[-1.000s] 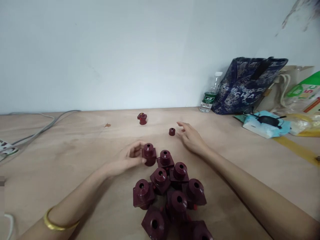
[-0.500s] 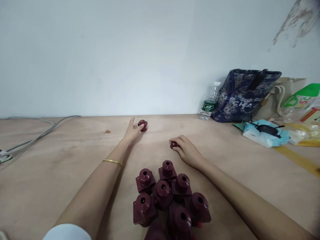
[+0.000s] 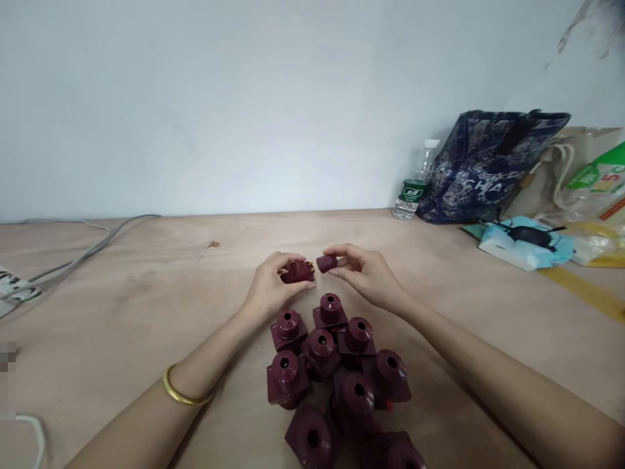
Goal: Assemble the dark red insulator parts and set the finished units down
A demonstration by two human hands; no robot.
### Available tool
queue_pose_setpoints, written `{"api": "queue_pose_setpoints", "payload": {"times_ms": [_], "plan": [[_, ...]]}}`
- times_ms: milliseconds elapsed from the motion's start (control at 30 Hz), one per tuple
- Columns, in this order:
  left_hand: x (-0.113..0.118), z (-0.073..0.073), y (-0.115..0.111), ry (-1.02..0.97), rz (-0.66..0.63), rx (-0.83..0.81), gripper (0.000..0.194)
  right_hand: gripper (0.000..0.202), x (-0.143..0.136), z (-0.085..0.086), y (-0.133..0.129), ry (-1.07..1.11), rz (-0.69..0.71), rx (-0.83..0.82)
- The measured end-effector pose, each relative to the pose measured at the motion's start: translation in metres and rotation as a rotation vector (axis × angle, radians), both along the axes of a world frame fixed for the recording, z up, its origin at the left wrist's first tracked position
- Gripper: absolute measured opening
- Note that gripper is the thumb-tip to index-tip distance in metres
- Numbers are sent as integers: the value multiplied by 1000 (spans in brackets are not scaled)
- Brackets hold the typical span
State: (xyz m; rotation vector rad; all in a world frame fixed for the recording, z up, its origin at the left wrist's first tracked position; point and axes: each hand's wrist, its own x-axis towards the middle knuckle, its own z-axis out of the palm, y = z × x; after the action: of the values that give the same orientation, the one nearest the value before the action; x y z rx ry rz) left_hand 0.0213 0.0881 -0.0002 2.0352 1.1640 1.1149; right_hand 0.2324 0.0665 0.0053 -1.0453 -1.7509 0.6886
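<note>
Between the thumb and fingers of my left hand point(image 3: 276, 281) is a dark red plastic part with brass-coloured metal contacts point(image 3: 300, 271). My right hand point(image 3: 367, 273) pinches a small dark red round cap point(image 3: 326, 263) by its right side. The cap and the part face each other, a narrow gap apart, just above the table. Nearer to me stands a cluster of several dark red square-based housings point(image 3: 321, 345), each with a round raised top and a hole in it. The undersides of both held pieces are hidden.
On the right a water bottle point(image 3: 413, 182) leans by a dark blue patterned bag point(image 3: 488, 169). A blue tissue pack point(image 3: 512, 253) has black glasses point(image 3: 530, 236) on top. Grey cables point(image 3: 92, 251) run to a power strip point(image 3: 17, 286) on the left. A white wall point(image 3: 273, 104) closes off the back.
My left hand has brought the part with contacts from near the wall toward me and right. My right hand has lifted the cap off the table and turned it toward the part.
</note>
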Motion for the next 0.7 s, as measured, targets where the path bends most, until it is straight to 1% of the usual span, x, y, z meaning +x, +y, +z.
{"api": "queue_pose_setpoints", "payload": {"times_ms": [67, 200, 467, 567, 700], "plan": [[3, 1, 1, 37, -33, 52, 44, 29, -5, 2, -5, -7, 40, 18], [5, 0, 3, 100, -83, 135, 42, 28, -8, 0, -9, -43, 40, 31], [4, 4, -1, 138, -99, 228, 42, 24, -7, -3, -7, -101, -36, -57], [5, 4, -1, 146, -118, 277, 42, 29, -8, -1, -9, -134, -65, -104], [6, 4, -2, 177, -158, 316, 41, 48, -7, 1, -9, -283, -118, -111]]}}
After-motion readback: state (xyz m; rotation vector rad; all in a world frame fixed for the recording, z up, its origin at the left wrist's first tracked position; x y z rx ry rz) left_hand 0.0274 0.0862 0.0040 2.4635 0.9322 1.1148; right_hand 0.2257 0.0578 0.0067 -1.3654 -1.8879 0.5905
